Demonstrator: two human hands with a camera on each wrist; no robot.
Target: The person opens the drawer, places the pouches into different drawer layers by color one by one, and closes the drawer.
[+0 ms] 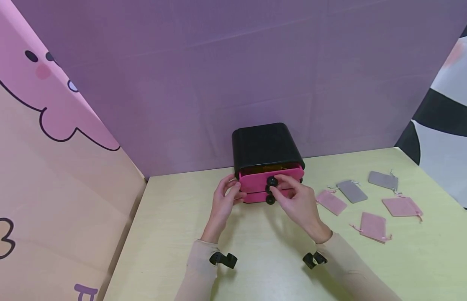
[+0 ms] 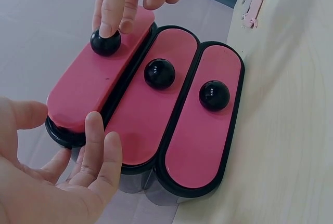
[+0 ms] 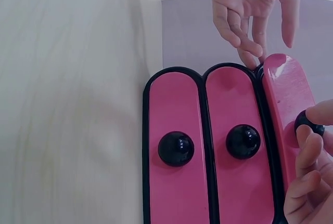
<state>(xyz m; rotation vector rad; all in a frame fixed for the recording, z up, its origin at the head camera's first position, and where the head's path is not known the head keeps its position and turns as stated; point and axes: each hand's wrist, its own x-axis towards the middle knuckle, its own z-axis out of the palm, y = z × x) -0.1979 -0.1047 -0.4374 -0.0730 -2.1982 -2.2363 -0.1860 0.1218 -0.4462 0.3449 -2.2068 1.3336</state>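
A small black cabinet (image 1: 265, 144) with three pink drawers stands against the back of the table. Its top drawer (image 1: 252, 183) is pulled slightly out, with a dark gap showing above the pink front. My right hand (image 1: 299, 205) pinches the round black knob (image 2: 105, 43) of that drawer between thumb and fingers. At the cabinet's left end, my left hand (image 1: 224, 198) has its fingers spread, the fingertips right at the end of the top drawer. The middle drawer (image 3: 234, 99) and bottom drawer (image 3: 177, 99) sit flush in their black frames, each with its own knob.
To the right of the cabinet lie several flat drawstring pouches, among them a grey pouch (image 1: 351, 191) and a pink pouch (image 1: 373, 227). A purple cloth wall (image 1: 226, 83) rises close behind the cabinet. A patterned panel (image 1: 67, 175) borders the table on the left.
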